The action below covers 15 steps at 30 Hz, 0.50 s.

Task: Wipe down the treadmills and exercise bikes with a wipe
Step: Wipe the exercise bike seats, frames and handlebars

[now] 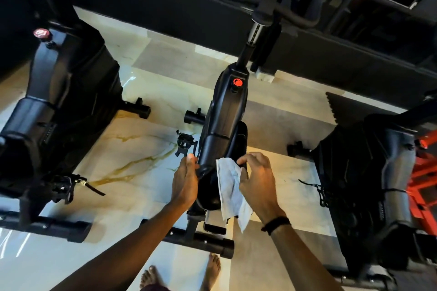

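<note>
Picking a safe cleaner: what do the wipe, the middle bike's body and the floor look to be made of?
Wipe: thin white paper or nonwoven cloth, hanging limp and creased from the right hand. Middle bike's body: black moulded plastic, by its smooth satin sheen. Floor: polished marble-look tile, glossy, veined.

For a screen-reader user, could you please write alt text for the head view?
Seen from above, a person's right hand holds a white wipe against the saddle of a black exercise bike, while the left hand grips the saddle's other side. Two similar bikes flank it on a pale marble floor.
</note>
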Motion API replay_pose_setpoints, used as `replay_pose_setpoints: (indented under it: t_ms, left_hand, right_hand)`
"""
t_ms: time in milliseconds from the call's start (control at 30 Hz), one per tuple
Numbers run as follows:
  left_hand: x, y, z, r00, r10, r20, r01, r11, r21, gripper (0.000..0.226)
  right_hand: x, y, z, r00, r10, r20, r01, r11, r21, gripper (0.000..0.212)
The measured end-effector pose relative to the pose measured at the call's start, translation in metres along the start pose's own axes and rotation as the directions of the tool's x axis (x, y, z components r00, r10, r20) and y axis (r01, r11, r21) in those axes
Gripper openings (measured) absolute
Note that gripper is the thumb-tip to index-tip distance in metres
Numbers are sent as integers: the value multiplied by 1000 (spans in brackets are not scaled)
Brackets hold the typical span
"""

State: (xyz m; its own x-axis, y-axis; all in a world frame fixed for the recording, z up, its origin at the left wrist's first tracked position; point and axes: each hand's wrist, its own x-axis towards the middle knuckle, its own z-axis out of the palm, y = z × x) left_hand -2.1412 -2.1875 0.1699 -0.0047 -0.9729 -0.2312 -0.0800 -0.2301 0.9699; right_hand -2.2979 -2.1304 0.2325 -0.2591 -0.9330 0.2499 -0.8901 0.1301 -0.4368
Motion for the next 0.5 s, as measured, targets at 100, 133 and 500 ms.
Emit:
replay_pose_setpoints:
  t_ms: [100,133,500]
  left_hand:
    - [1,0,-3,1000,-4,-29,4,1000,-11,70]
    - [2,0,-3,999,-5,-34,4,1000,-12,72]
    - [-1,15,7,1000,27,-14,-27,999,-32,55]
  right_hand:
    - [-21,1,2,976,-124,180,135,989,-52,39]
    - [-28,2,2,954,-167,247,196,975,-100,45]
    - [2,-14,-2,936,-75,343,58,997,60,28]
